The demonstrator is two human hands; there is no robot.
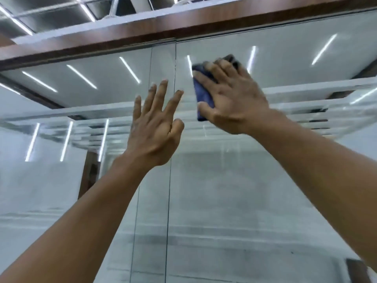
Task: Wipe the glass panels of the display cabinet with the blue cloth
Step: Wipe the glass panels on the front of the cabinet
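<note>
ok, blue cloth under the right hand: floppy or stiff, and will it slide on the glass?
Probably floppy: the blue cloth seems folded into a pad under the right hand. Likely light, since that flat hand alone pins it to the upright glass panel. It should slide easily on that smooth, reflective surface, and drop if pressure eases.

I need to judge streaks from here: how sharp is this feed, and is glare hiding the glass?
Head view: the right hand pressing the blue cloth is smeared by motion blur; the left hand is sharper. Head view: white strip-light reflections cross the glass panels, so faint streaks are hard to judge.
</note>
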